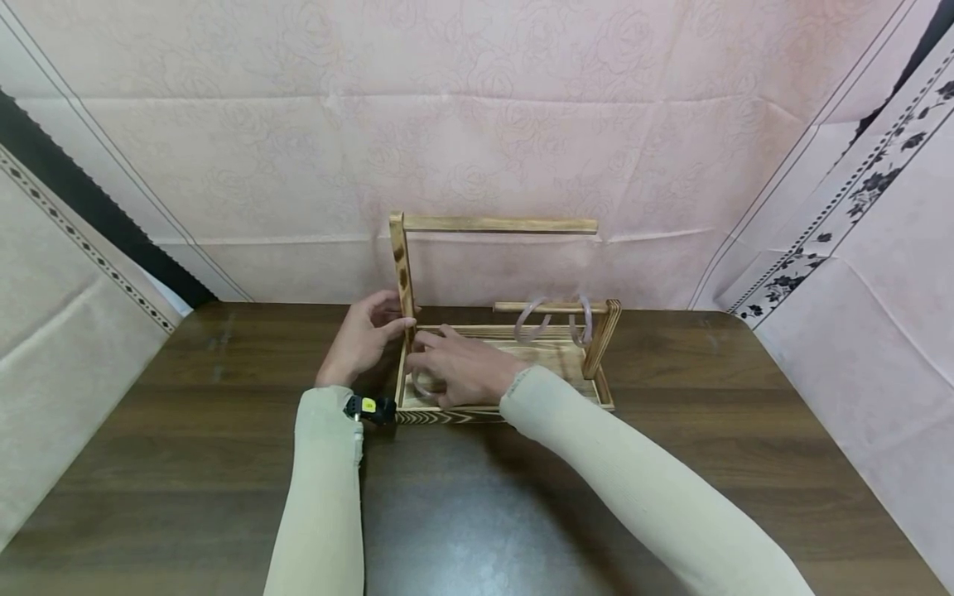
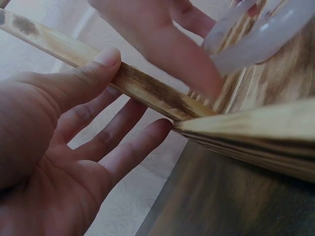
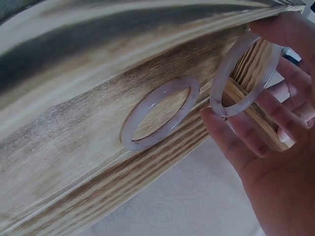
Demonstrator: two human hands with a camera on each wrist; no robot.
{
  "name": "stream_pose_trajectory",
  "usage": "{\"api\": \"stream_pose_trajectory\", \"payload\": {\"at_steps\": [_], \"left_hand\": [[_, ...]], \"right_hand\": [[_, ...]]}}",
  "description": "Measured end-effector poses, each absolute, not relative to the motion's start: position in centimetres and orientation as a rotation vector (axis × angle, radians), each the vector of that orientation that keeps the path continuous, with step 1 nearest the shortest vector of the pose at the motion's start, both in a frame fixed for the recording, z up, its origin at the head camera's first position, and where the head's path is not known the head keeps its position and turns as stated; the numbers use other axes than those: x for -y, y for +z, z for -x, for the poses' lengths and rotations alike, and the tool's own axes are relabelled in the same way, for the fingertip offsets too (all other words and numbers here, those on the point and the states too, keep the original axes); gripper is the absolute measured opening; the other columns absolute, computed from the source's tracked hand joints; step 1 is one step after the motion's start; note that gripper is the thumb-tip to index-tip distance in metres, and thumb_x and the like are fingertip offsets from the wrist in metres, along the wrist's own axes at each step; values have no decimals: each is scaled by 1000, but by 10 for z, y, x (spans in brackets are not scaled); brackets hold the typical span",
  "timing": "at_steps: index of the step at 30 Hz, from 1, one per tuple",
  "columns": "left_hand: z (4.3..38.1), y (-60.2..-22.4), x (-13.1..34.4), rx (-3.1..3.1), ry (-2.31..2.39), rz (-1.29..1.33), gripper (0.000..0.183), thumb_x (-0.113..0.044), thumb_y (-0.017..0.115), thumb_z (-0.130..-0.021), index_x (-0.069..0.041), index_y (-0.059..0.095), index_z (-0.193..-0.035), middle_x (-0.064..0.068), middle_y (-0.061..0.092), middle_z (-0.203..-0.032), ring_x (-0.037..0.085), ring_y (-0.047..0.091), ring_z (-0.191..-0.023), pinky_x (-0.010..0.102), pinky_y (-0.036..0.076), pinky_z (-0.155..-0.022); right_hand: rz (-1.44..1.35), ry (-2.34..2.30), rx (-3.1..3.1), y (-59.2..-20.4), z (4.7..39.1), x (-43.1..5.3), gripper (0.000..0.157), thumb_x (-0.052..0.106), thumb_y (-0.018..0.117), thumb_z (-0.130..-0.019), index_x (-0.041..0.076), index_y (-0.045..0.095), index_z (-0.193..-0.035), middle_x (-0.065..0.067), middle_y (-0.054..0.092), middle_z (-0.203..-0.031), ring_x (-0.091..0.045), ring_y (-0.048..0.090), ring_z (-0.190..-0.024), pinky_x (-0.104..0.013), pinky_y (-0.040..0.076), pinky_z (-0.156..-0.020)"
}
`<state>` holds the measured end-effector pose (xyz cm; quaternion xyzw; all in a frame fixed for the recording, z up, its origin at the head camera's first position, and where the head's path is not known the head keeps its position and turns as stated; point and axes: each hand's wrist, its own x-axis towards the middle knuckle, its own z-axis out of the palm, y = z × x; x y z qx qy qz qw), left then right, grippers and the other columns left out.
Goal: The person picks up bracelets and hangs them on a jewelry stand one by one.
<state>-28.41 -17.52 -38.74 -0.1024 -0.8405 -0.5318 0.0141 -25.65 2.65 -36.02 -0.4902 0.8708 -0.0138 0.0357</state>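
Note:
My left hand grips the upright post of a wooden stand near its base, thumb on one side and fingers behind. Over the left end of the stand's tray, my right hand holds a pale translucent bangle between thumb and fingers. A second bangle lies flat on the tray floor in the right wrist view. Two more, a left bangle and a right bangle, hang on the stand's lower rod.
From the tall post a higher rod reaches right, its far end free. A short post carries the lower rod. The stand sits near the back edge of a brown wooden table, before a pale patterned cloth.

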Motion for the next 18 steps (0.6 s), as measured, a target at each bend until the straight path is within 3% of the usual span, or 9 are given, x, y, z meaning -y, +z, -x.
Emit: {"api": "stream_pose_trajectory", "payload": {"at_steps": [18], "left_hand": [[284,-389,175,2613,-1649,340,37,-18,66,-100,-7,60,-135,14,67,-129,31,65,-116,47,58,-99]], "right_hand": [[1470,-126,-2748,-360,248,-29,57,22,83,-81,23,60,-133,-2,50,-141,-19,53,-133,-49,22,-129]]}}
